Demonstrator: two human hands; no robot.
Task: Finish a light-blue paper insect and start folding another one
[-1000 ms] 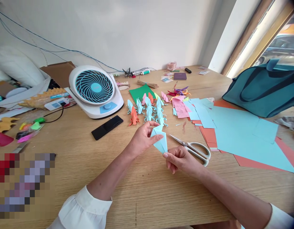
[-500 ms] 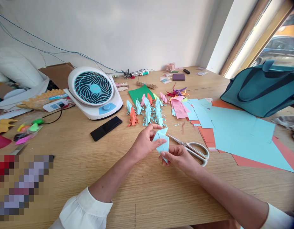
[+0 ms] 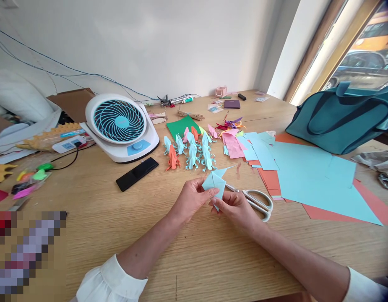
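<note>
A light-blue folded paper piece (image 3: 214, 182), kite-like with a thin point sticking out to the upper right, is held just above the table. My left hand (image 3: 194, 197) pinches its left side, thumb across the front. My right hand (image 3: 234, 206) grips the lower tip between thumb and fingers, so part of that tip is covered. White-handled scissors (image 3: 259, 201) lie beside my right hand, their blades partly hidden behind the paper and fingers. Beyond my hands stand several folded paper figures (image 3: 192, 155), mostly light blue, with some orange and pink.
A white fan (image 3: 121, 126) stands at the left, with a black phone (image 3: 137, 174) before it. Light-blue sheets (image 3: 313, 172) over orange ones cover the right, near a teal bag (image 3: 338, 119). Behind the figures lie green paper (image 3: 178, 126) and pink paper (image 3: 233, 144).
The folded paper has turned in my hands, and a thin point now sticks out at its upper right. My left fingers have moved down from its top edge. The view has shifted slightly.
</note>
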